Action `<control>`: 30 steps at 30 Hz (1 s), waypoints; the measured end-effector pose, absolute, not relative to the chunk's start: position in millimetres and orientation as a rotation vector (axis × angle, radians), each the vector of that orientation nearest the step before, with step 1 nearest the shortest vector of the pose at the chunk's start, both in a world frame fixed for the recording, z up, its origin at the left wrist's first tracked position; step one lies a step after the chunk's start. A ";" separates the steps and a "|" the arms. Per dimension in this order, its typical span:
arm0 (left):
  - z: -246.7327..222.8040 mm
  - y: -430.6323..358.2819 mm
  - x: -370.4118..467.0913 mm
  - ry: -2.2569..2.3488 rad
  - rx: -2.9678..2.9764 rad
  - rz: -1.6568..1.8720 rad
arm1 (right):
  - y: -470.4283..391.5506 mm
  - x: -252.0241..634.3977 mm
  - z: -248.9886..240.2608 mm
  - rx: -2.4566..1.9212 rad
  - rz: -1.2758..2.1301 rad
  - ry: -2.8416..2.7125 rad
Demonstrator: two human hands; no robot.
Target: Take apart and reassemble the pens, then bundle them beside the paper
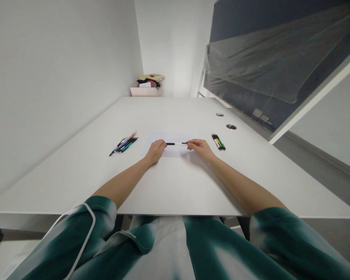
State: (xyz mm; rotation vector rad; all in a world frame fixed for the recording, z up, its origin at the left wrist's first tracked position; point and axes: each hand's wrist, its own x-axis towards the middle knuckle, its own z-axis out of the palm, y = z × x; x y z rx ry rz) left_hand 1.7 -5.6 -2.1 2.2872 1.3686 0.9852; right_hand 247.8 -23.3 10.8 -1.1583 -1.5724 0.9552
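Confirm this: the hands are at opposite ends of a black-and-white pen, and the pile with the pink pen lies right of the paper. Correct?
Not quite: in the head view, that pile of pens lies left of the paper. The rest stands.

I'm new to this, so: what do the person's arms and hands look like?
The left hand and right hand are bare, with no gloves. Green-and-white sleeves, their colours blending softly, leave the forearms uncovered. A white cord crosses the left sleeve.

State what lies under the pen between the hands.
Paper shows beneath the pen, on the white table. The tabletop directly under the paper is covered.
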 end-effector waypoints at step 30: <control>-2.9 -1.6 -7.7 1.565 2.259 1.129 | -6.1 348.4 21.3 -2.120 0.036 -1.923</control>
